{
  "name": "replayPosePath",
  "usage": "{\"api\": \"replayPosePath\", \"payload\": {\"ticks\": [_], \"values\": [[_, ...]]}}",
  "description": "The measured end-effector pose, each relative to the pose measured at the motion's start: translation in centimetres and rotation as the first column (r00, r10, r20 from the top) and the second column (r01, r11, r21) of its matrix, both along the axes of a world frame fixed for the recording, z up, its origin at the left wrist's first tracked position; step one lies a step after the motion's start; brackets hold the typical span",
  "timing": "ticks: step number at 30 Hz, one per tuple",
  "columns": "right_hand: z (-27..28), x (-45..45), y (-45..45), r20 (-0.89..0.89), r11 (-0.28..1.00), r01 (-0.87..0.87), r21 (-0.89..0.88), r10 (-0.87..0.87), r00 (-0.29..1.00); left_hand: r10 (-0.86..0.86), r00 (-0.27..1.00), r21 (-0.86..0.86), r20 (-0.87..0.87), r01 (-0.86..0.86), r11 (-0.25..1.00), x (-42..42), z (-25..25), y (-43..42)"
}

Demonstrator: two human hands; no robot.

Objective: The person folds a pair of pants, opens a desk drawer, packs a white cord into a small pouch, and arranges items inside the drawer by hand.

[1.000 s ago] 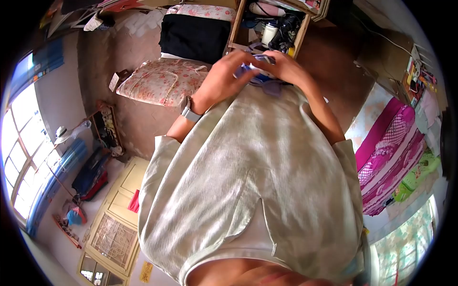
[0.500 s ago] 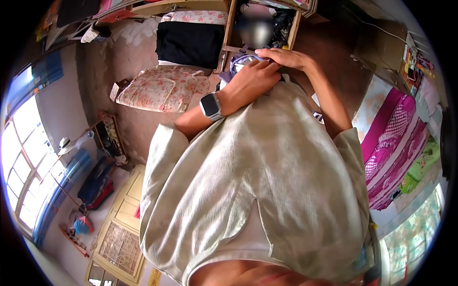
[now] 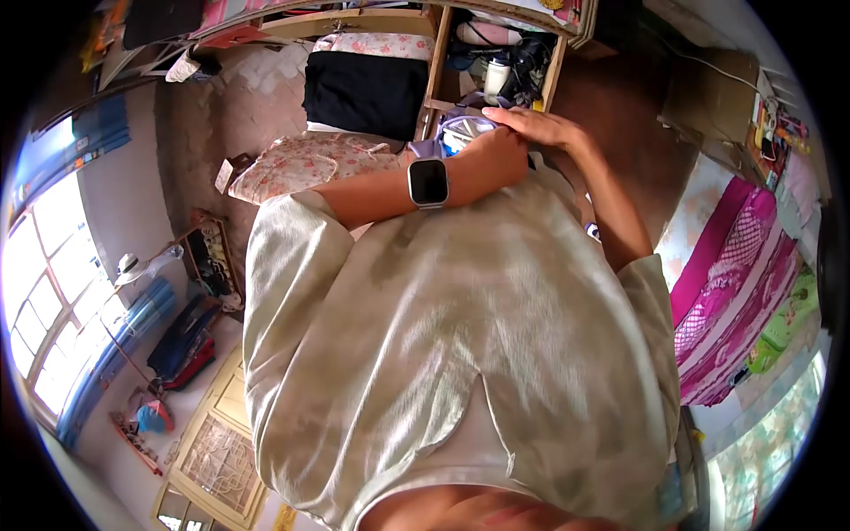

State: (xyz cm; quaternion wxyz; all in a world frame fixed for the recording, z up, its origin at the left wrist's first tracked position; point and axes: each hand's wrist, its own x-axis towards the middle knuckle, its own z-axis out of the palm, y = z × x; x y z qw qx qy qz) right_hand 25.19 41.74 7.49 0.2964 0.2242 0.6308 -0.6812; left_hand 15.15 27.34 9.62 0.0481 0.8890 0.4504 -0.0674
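Pale, crinkled cloth forms your loose shirt (image 3: 460,310), nearest of all. A square, dark-faced watch (image 3: 428,183) encircles your left wrist. Your left hand (image 3: 500,161) is curled, fingertips hidden; whether they grip anything cannot be told. Your right hand (image 3: 544,129) lies beside it, fingers straight and close together, underside hidden, so any hold cannot be told. The soft purple pouch (image 3: 428,148), showing pale contents (image 3: 462,133), lies just beyond your left hand, left of the right fingertips. Farther off, a wooden drawer (image 3: 553,75) holds a smooth, cylindrical white bottle (image 3: 497,80); matte black cloth (image 3: 365,96) lies to its left.
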Motion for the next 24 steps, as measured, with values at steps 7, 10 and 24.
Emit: {"api": "replayPosePath", "payload": {"ticks": [7, 10, 24], "values": [[-2.2, 0.3, -2.2, -0.166, 0.965, 0.190, -0.179, -0.220, 0.961, 0.093, 0.897, -0.046, 0.432, -0.081, 0.996, -3.2, 1.1, -0.8], [-2.5, 0.7, -2.9, -0.298, 0.967, 0.250, -0.043, -0.251, 0.921, 0.232, 0.746, -0.126, 0.624, -0.197, 0.972, -3.7, 1.9, -1.3], [2.9, 1.7, -5.8, -0.595, 0.904, 0.276, 0.326, -0.031, 0.803, 0.676, 0.239, -0.441, 0.697, -0.601, 0.667, -3.7, 7.0, -3.9]]}}
